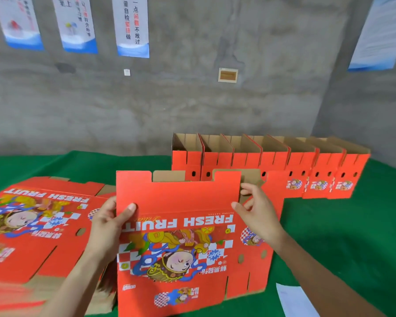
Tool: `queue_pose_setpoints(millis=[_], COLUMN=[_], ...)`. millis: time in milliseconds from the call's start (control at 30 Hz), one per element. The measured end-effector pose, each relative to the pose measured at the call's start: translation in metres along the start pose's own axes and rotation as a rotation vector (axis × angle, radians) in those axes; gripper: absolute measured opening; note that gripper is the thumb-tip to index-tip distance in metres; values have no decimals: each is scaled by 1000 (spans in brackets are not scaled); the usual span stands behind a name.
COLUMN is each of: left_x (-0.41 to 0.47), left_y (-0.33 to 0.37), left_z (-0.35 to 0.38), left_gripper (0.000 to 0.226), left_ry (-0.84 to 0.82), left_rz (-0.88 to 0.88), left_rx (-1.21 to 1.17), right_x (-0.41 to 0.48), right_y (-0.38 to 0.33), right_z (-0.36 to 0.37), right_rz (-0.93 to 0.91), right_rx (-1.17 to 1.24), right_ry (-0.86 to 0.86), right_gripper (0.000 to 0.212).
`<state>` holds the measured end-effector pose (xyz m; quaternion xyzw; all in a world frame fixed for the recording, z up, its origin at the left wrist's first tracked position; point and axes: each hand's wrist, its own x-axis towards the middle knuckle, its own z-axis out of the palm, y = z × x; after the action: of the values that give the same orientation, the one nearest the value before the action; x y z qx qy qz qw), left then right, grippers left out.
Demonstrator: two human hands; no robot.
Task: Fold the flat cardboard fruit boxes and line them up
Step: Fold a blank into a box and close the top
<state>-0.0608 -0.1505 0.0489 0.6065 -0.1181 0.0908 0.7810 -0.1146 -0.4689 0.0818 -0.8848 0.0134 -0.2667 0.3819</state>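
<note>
Your left hand (108, 227) grip pinches the left edge of the part-opened box (181, 239), thumb on the printed face. Your right hand (258, 216) grip pinches its upper right flap. The box stands on the green worktop (341, 236). Flat boxes (32, 225) lie stacked just left of it; folded boxes (272, 163) stand in a row behind it.

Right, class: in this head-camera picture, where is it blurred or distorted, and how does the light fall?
Head view: blur smears the flat stack at the lower left; the wide lens tilts the posters outward; light is soft and even, with no glare on the held box, its print sharp between the left hand and right hand.
</note>
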Motion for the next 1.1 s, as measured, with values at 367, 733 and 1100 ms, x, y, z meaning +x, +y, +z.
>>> queue_pose_setpoints(millis=[367, 733, 1100], left_x=[-10, -7, 9], left_y=[5, 35, 75], left_z=[-17, -3, 34], left_gripper=[15, 63, 68], left_ry=[-62, -69, -534], left_rz=[-61, -375, -447], left_rx=[-136, -183, -128], right_x=[6, 4, 12], right_y=[-23, -35, -32], right_z=[-2, -16, -24], right_rz=[164, 101, 77], right_rx=[18, -62, -32], right_ry=[-507, -368, -254], right_gripper=[31, 42, 42])
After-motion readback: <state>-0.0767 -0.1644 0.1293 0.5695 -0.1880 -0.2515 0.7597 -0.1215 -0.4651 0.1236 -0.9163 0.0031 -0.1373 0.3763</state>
